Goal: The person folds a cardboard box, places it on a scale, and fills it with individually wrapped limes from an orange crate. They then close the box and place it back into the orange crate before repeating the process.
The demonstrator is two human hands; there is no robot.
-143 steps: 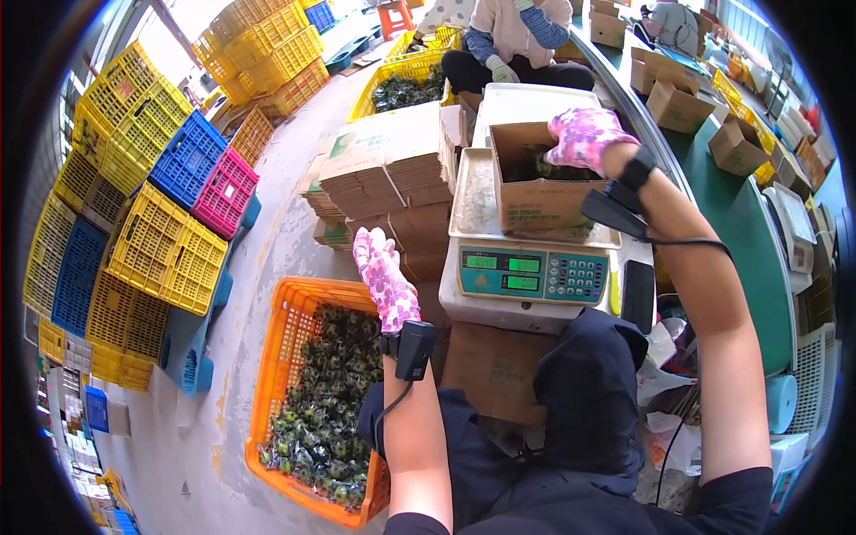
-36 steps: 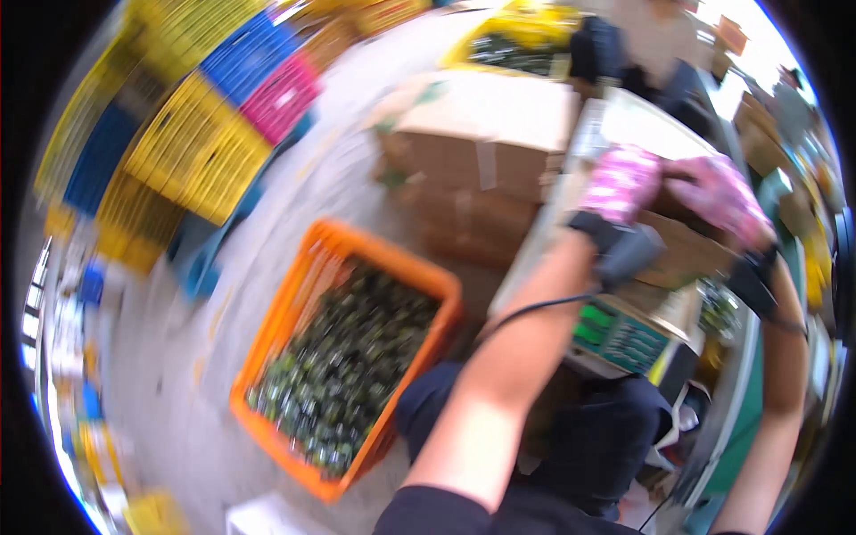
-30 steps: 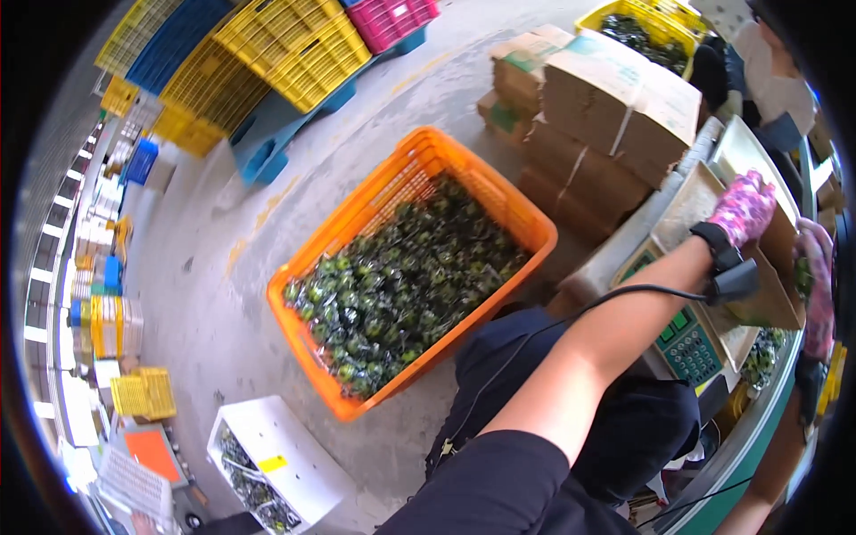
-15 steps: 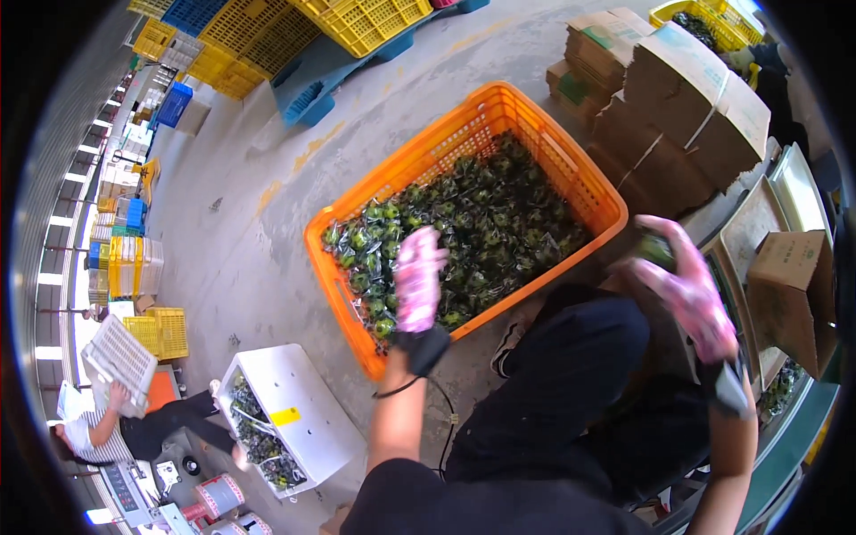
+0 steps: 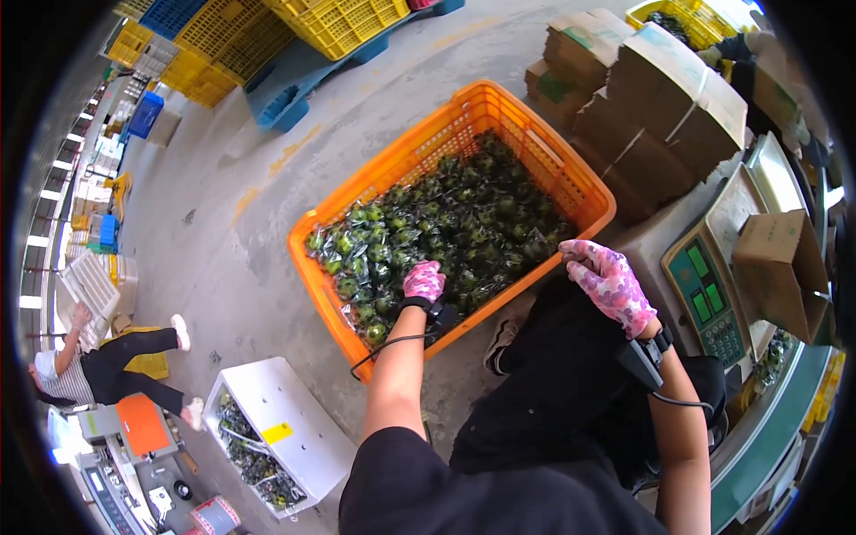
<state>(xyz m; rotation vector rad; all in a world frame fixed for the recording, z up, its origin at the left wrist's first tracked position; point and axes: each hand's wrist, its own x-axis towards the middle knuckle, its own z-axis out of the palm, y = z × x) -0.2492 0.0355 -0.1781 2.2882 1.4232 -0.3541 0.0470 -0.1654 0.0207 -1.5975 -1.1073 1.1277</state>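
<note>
A large orange plastic crate [image 5: 312, 259] stands in front of me, holding many small round green fruits [image 5: 473, 209] in clear plastic wrap. My left hand [image 5: 424, 281], in a pink patterned glove, is down among the fruits with its fingers curled. What lies under those fingers is hidden. Near the crate's front right rim is my right hand [image 5: 612, 285], in a matching glove. Its fingers are bent and stand apart from the thumb, and no fruit shows between them. Dark devices with cables are strapped to both wrists.
On the right, a scale [image 5: 700, 285] with green displays stands beside an open cardboard box [image 5: 777, 267]. Flattened cartons [image 5: 664, 98] are stacked behind. A white foam box [image 5: 308, 428] of wrapped fruits sits left. A person [image 5: 107, 366] carries a pale crate at far left.
My right hand has moved left toward the crate's rim, and the green fruit seen in it earlier no longer shows. My left hand has moved slightly down, its fingers now curled. The person has shifted.
</note>
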